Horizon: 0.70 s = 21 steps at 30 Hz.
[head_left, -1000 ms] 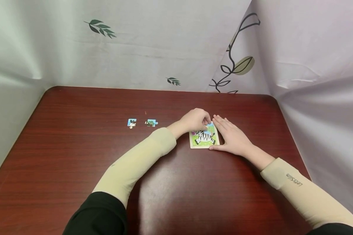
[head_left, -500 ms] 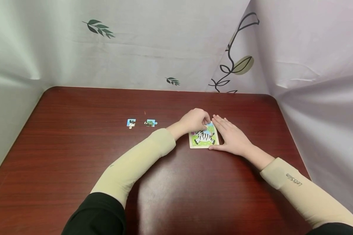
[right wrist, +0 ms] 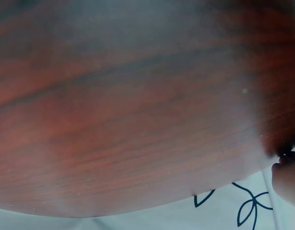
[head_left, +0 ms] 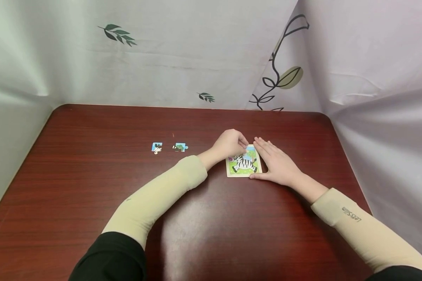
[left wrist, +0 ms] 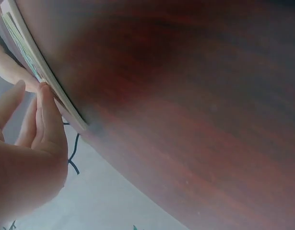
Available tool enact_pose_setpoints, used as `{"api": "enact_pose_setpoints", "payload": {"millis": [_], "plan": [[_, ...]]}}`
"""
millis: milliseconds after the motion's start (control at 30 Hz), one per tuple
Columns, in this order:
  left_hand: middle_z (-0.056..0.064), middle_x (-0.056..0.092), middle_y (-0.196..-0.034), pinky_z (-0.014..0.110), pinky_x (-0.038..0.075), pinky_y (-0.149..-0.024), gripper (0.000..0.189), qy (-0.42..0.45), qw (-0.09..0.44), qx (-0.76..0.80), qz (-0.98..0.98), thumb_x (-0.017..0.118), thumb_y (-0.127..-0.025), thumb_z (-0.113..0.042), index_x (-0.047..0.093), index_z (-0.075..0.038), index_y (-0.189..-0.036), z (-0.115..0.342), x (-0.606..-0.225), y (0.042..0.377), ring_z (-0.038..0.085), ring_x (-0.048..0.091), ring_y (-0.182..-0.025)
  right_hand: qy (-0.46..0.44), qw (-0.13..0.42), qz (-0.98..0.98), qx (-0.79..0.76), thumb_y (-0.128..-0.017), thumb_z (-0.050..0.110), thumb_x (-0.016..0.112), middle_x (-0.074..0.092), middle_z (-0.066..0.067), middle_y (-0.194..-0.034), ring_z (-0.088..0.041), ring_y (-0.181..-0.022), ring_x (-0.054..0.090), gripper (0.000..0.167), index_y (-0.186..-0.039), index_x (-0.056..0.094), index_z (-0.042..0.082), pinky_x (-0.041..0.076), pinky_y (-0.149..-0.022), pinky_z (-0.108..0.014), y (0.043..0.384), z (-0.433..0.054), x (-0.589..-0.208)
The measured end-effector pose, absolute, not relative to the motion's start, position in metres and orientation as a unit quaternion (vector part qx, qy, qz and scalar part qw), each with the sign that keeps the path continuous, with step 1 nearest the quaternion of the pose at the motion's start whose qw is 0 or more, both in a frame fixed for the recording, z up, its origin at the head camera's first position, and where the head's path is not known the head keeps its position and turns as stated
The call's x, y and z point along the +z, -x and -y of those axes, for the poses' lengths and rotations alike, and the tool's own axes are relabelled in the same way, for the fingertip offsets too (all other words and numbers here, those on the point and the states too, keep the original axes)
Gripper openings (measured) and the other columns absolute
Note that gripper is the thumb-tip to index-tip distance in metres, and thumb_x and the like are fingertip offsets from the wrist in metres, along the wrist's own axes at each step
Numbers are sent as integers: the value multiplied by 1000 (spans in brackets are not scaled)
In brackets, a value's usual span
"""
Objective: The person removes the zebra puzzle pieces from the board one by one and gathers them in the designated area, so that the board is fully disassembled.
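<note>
A small square jigsaw puzzle board (head_left: 237, 175) with a pale frame and a zebra picture lies on the table. My left hand (head_left: 229, 143) is over its upper left part, covering that corner. In the left wrist view, the fingertips of the left hand (left wrist: 34, 158) touch the puzzle's face, thumb and forefinger apart, with no loose piece visible between them. Along the board's right side rests my right hand (head_left: 280, 166), fingers straight, thumb at the lower right corner. Only a bit of the right hand (right wrist: 287, 181) shows in the right wrist view.
Two loose puzzle pieces lie left of the board: one with a white and black shape on blue (head_left: 156, 147), the other green and blue (head_left: 180, 147). The dark red wooden table (head_left: 91, 175) meets a pale leaf-patterned curtain (head_left: 183, 58) at the back.
My left hand has shifted slightly left, uncovering more of the board's top edge. The right hand and the two loose pieces stay put.
</note>
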<state>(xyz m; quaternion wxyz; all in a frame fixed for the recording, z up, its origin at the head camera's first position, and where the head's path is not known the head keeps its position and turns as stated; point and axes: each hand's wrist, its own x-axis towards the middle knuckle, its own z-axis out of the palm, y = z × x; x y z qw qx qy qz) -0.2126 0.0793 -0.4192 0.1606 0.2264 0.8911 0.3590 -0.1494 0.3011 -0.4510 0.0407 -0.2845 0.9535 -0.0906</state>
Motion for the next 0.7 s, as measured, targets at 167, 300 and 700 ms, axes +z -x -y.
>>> {"api": "enact_pose_setpoints", "payload": {"millis": [167,300,700], "plan": [[7,84,-104,21,60,-81,23,-178,164,397,-885,86,-88,-11,82,-4,-110,-79,-420,208,15,81,-94,284,42,-954,-88,-84,69,78,25,-19,-175,-34,-164,23,118,-165,29,-3,21,-134,-51,150,-301,-451],[7,83,-102,23,60,-80,21,-164,151,402,-888,85,-89,-12,82,-5,-109,-81,-420,205,17,79,-93,284,42,-954,-90,-84,69,78,25,-19,-175,-34,-164,23,118,-165,29,-3,21,-134,-50,150,-301,-451],[3,75,-124,31,53,-103,38,-302,103,250,-914,85,-91,-20,76,-10,-127,-93,-427,213,15,68,-111,278,38,-955,-100,-82,67,81,27,-19,-174,-36,-164,25,121,-166,27,-1,21,-134,-52,150,-301,-451]]}}
